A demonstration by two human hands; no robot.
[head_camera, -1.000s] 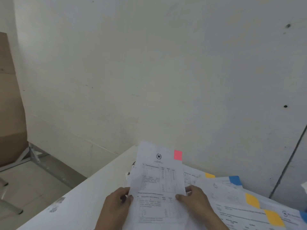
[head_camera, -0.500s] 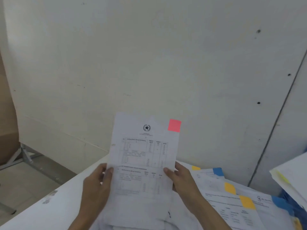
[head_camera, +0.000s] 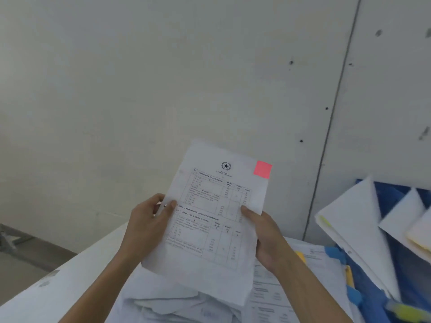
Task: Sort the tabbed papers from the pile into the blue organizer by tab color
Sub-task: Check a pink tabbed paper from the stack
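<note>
I hold a printed paper point(head_camera: 210, 224) with a pink tab point(head_camera: 262, 169) at its top right corner, lifted above the pile. My left hand point(head_camera: 149, 227) grips its left edge with the thumb on the front. My right hand point(head_camera: 263, 234) grips its right edge the same way. Below lies the pile of papers point(head_camera: 275, 292) with yellow and blue tabs showing. The blue organizer point(head_camera: 391, 259) stands at the right, with white sheets point(head_camera: 354, 231) leaning in it.
The white table point(head_camera: 77, 278) runs from lower left toward the wall. A pale wall point(head_camera: 163, 78) with a dark vertical seam point(head_camera: 335, 113) is close behind. Floor and a metal frame point(head_camera: 9, 238) show at far left.
Both hands have raised the pink-tabbed paper off the pile and carried it right. The view has swung right, bringing the blue organizer into sight.
</note>
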